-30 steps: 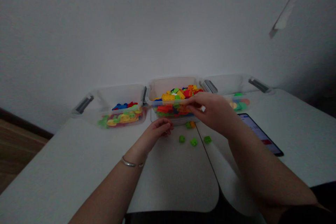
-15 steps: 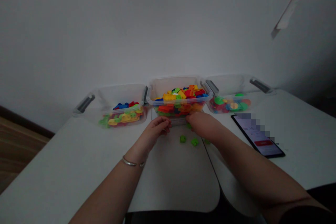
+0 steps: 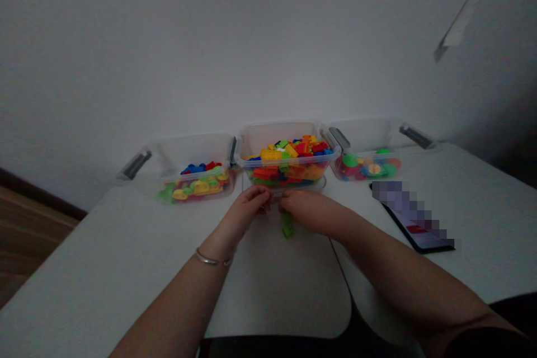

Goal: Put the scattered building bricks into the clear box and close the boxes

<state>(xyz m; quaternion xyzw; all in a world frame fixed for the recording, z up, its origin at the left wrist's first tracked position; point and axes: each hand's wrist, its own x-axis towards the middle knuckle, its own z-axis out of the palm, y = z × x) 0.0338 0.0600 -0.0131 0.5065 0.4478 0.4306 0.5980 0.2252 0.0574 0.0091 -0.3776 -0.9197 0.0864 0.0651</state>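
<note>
My left hand [image 3: 254, 201], with a silver bangle on its wrist, rests on the table with curled fingers drawn together. Whatever it pinches is hidden. Close on its right, my right hand [image 3: 304, 210] reaches down with bent fingers closed at a small green building block [image 3: 286, 217], which they partly cover. Just in front of that one, another green building block [image 3: 287, 232] lies on the white table [image 3: 277, 285]. Behind both hands stands a clear plastic box [image 3: 247, 162] heaped with coloured building blocks.
A clear box [image 3: 168, 170] of mixed coloured pieces stands to the left, and another box [image 3: 369, 137] with round pieces to the right. A tablet or phone [image 3: 403, 218] lies on the right of the table. A wall [image 3: 268, 39] rises behind the boxes.
My right hand has moved left and toward me, nearer my left hand. Green blocks that lay apart now show closer together or are hidden by the right hand. My left hand has barely moved.
</note>
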